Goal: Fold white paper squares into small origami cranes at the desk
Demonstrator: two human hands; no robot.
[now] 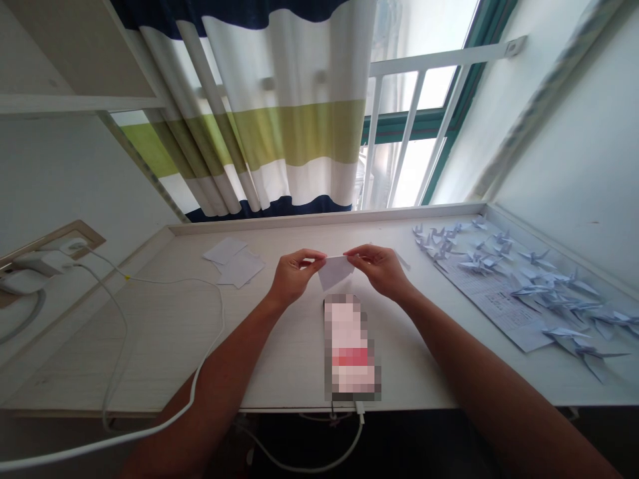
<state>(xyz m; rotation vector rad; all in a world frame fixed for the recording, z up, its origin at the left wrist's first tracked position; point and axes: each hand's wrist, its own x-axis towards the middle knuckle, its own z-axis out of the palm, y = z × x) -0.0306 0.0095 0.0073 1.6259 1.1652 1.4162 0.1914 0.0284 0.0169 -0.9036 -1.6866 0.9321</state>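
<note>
A small piece of white paper is held up over the desk between my two hands, its top edge pinched at both corners. My left hand grips the left corner between thumb and fingertips. At the right corner, my right hand pinches it the same way. The top edge looks folded or straight. Just below the paper lies a phone, its screen blurred out. Another strip of white paper shows partly behind my right hand.
Loose white paper squares lie at the left back of the desk. Many folded paper cranes crowd the right side, some on a printed sheet. A white charging cable crosses my left arm from the wall socket.
</note>
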